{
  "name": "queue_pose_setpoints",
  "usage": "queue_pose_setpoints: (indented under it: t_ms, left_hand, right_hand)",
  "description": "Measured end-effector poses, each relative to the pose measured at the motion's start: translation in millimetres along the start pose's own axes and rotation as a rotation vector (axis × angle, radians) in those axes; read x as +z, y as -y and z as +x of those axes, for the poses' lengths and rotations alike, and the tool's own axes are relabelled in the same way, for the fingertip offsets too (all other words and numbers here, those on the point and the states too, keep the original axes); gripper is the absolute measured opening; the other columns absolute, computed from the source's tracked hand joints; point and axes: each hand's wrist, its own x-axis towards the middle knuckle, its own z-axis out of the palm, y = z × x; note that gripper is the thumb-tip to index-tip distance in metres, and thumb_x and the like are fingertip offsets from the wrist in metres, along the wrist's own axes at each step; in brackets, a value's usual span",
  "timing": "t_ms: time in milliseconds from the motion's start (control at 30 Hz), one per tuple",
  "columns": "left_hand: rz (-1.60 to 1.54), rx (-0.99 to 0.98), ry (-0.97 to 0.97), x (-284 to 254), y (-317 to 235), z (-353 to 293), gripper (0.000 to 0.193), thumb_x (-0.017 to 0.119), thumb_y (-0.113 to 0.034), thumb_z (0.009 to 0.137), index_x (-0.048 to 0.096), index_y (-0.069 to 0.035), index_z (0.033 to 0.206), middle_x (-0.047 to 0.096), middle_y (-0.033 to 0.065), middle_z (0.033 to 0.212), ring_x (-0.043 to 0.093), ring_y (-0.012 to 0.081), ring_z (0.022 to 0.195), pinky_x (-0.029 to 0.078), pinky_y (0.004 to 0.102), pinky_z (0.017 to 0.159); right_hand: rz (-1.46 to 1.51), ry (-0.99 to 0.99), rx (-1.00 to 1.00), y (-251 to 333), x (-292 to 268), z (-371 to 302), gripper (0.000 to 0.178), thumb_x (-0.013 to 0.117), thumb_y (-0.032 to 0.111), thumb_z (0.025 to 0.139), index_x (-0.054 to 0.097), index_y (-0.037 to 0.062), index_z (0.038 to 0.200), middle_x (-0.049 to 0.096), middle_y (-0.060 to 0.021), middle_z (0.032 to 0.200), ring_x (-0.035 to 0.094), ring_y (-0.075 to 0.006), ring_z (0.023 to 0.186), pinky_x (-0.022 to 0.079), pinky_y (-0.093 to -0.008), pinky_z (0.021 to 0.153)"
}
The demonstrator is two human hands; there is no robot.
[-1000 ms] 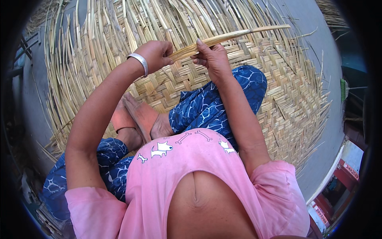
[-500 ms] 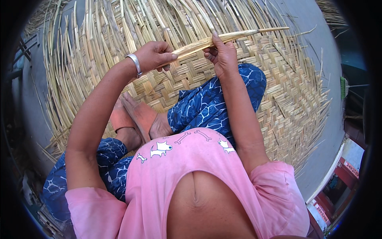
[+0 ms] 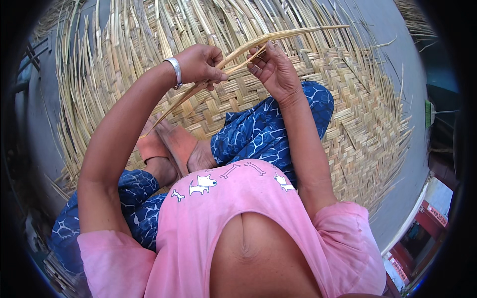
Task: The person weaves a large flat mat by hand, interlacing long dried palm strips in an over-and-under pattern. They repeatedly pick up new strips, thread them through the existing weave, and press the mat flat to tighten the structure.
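Head view, tan strip [image 3: 243, 48], long, bent, tapering rightward

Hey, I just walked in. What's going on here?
A person sits on a big woven mat, holding a long dry plant strip over it. The left hand grips the strip, its tail hanging toward the orange sandals; the right hand pinches farther along, near a bend. A thinner strand runs between the hands. Beyond them lie long, loose strands.
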Motion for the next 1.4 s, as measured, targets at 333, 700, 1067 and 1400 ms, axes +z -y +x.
queue_pose_setpoints:
  t_ms: [333, 700, 1067, 1400]
  left_hand:
    - [0.013, -0.099, 0.075, -12, 3, -9, 0.022, 0.069, -0.021, 0.079, 0.057, -0.003, 0.081, 0.061, 0.0027, 0.072, 0.060, 0.0098, 0.062, 0.049, 0.0236, 0.055]
    - [0.441, 0.115, -0.240, 8, 31, -13, 0.016, 0.066, -0.014, 0.075, 0.056, -0.002, 0.080, 0.058, 0.0092, 0.068, 0.056, 0.0185, 0.065, 0.045, 0.0315, 0.060]
    - [0.204, -0.022, 0.048, 0, 27, -21, 0.022, 0.071, -0.018, 0.075, 0.060, -0.001, 0.084, 0.062, 0.0042, 0.071, 0.056, 0.0126, 0.066, 0.046, 0.0281, 0.062]
    - [0.158, 0.089, -0.089, 4, 47, -20, 0.018, 0.065, -0.013, 0.078, 0.055, -0.001, 0.086, 0.059, 0.0075, 0.073, 0.056, 0.0167, 0.068, 0.046, 0.0307, 0.063]
  right_hand:
    - [-0.234, -0.003, 0.090, -17, 9, 0, 0.014, 0.058, 0.021, 0.088, 0.059, 0.0066, 0.091, 0.064, -0.0050, 0.079, 0.063, -0.0126, 0.067, 0.053, -0.0231, 0.058]
    - [-0.308, -0.084, 0.132, -26, 15, -2, 0.015, 0.058, 0.021, 0.088, 0.056, 0.0072, 0.094, 0.063, -0.0047, 0.081, 0.061, -0.0123, 0.069, 0.052, -0.0245, 0.058]
    - [-0.428, -0.150, 0.101, -30, 11, 1, 0.017, 0.056, 0.025, 0.089, 0.055, 0.0089, 0.093, 0.063, -0.0044, 0.078, 0.061, -0.0117, 0.064, 0.051, -0.0232, 0.054]
    - [-0.404, 0.067, 0.212, -33, 19, -3, 0.016, 0.059, 0.016, 0.087, 0.053, 0.0056, 0.098, 0.063, -0.0068, 0.087, 0.064, -0.0143, 0.075, 0.053, -0.0245, 0.063]
